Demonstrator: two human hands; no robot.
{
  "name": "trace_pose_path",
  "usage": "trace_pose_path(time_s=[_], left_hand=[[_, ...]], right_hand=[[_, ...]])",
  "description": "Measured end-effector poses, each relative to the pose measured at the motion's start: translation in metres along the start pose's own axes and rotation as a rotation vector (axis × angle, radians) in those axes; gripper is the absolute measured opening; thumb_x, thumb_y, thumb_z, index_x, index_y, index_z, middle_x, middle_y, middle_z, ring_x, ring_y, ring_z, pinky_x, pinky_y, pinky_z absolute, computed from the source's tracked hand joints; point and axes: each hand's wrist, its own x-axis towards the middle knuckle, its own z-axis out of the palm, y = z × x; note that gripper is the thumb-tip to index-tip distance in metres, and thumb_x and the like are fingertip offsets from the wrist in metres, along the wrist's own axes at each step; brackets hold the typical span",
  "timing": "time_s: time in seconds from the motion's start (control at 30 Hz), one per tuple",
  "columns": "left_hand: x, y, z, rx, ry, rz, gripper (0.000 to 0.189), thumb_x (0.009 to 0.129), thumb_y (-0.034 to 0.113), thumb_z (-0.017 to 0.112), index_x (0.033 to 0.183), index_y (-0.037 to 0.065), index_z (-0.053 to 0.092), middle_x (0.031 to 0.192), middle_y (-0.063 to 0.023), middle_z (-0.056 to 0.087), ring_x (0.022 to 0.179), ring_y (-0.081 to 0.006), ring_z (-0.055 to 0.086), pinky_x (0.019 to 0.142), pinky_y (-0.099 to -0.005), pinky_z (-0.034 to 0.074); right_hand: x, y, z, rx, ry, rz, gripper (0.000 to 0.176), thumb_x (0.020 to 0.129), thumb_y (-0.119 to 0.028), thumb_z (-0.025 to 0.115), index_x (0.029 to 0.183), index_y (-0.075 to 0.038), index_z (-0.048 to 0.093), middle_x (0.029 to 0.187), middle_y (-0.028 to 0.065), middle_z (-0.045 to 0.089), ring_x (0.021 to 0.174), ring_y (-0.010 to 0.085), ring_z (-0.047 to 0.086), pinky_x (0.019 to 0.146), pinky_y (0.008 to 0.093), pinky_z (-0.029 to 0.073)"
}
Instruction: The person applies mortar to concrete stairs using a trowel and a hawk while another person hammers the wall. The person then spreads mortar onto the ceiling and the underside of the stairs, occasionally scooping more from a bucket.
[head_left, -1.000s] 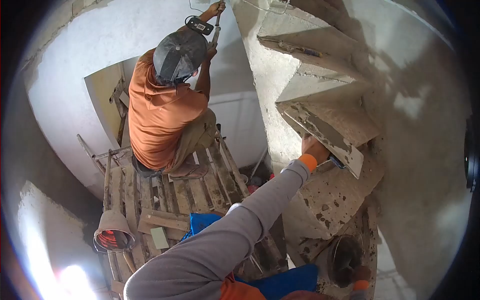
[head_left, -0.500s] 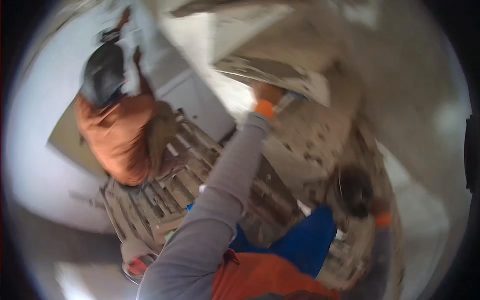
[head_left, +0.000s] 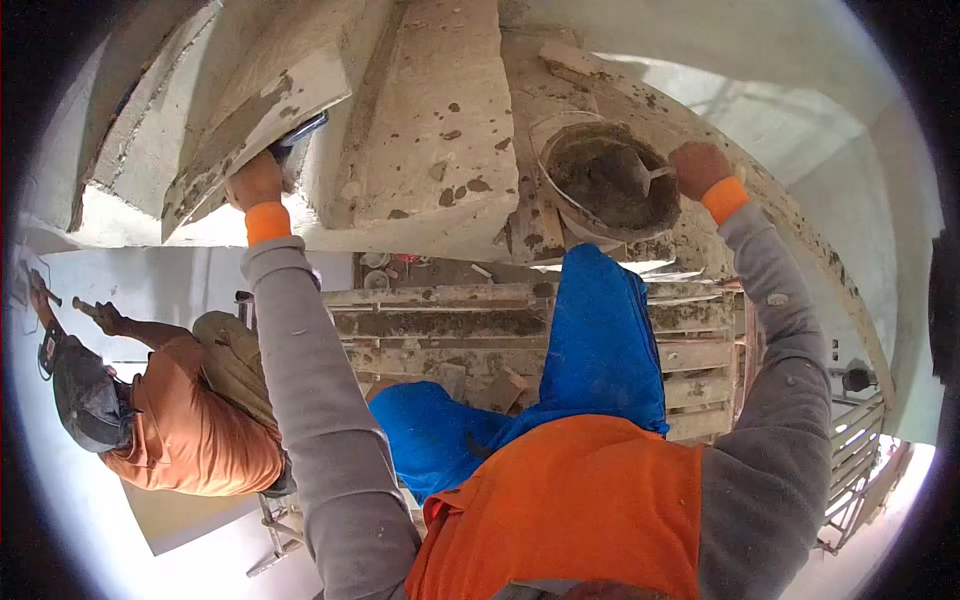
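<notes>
My left hand (head_left: 256, 183) is closed at the handle of a broad, flat plastering trowel (head_left: 250, 130), whose splattered plate stands tilted beside the pale steps. The dark end of its handle sticks out past my fingers. On the right, my right hand (head_left: 700, 170) is closed at the rim of a bucket (head_left: 572, 222), gripping a small pointed trowel (head_left: 630, 172) whose blade reaches inside. Grey wet mortar (head_left: 590, 185) lies in the bucket. My fingers largely hide the small trowel's handle.
Pale concrete steps (head_left: 430, 130), spotted with mortar, rise ahead. Wooden slats (head_left: 450, 325) form a platform below me. At left, a co-worker in an orange shirt (head_left: 195, 420) and dark cap faces a wall, holding a tool. A curved, splattered edge (head_left: 780, 210) runs along the right.
My view has turned, so the co-worker now appears lower left and the bucket higher up. My right hand is now over the bucket's rim with the small trowel; my left still holds the plastering trowel.
</notes>
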Motion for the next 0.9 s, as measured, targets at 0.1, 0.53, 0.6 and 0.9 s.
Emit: trace_pose_path(time_s=[0.1,0.53,0.6,0.9], left_hand=[[-0.001,0.001,-0.003,-0.066,-0.027,-0.068,0.038,0.088,0.030,0.040,0.111,0.006,0.059,0.116,-0.0135,0.058,0.108,-0.0321,0.053,0.091,-0.0400,0.042],[0.003,-0.014,0.026,0.052,0.206,0.099,0.038,0.089,0.031,0.039,0.112,0.008,0.059,0.118,-0.0125,0.057,0.108,-0.0322,0.054,0.091,-0.0404,0.042],[0.001,-0.011,0.024,-0.057,0.087,-0.006,0.039,0.088,0.031,0.039,0.113,0.008,0.058,0.118,-0.0122,0.057,0.108,-0.0317,0.054,0.091,-0.0403,0.042],[-0.007,0.010,-0.009,-0.337,0.097,-0.184,0.040,0.088,0.034,0.039,0.109,0.009,0.062,0.113,-0.0133,0.060,0.105,-0.0329,0.055,0.088,-0.0397,0.044]], right_hand=[[0.005,-0.002,-0.009,-0.024,0.028,-0.024,0.013,0.067,-0.018,0.062,0.077,-0.008,0.063,0.081,0.0108,0.064,0.079,0.0276,0.063,0.068,0.0393,0.052],[0.026,-0.006,0.006,0.197,-0.037,-0.180,0.026,0.063,-0.026,0.066,0.081,-0.007,0.063,0.081,0.0127,0.064,0.078,0.0333,0.062,0.068,0.0424,0.051],[0.024,-0.013,0.005,0.219,-0.076,-0.145,0.031,0.064,-0.029,0.066,0.085,-0.007,0.064,0.083,0.0136,0.064,0.080,0.0339,0.062,0.070,0.0427,0.051],[-0.005,-0.011,0.021,0.515,-0.121,-0.092,0.044,0.067,-0.039,0.068,0.101,-0.013,0.065,0.097,0.0153,0.063,0.092,0.0333,0.059,0.081,0.0438,0.047]])
